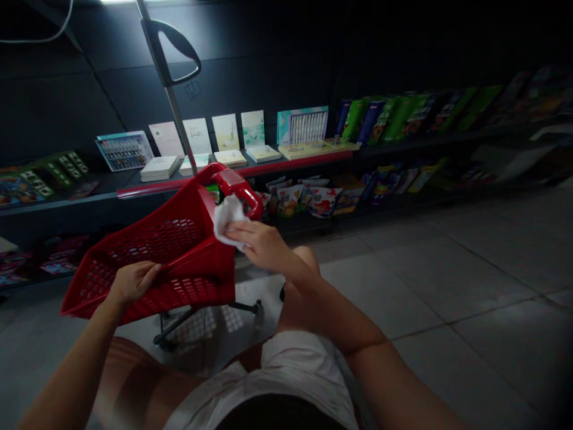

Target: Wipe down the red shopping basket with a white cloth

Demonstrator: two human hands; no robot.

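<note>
Red plastic shopping cart with lots of little holes in its sides, standing upright on its wheels. Thin crumpled white cloth is bunched up near the cart's handle.

Below me, the grey tiled floor carries the red shopping cart on its dark wheels. Before me, a dark shelf with a red front strip bears stacked pale booklets, upright booklets, boxed sets and green and blue packs; on the lower shelf I see bright snack bags.
</note>
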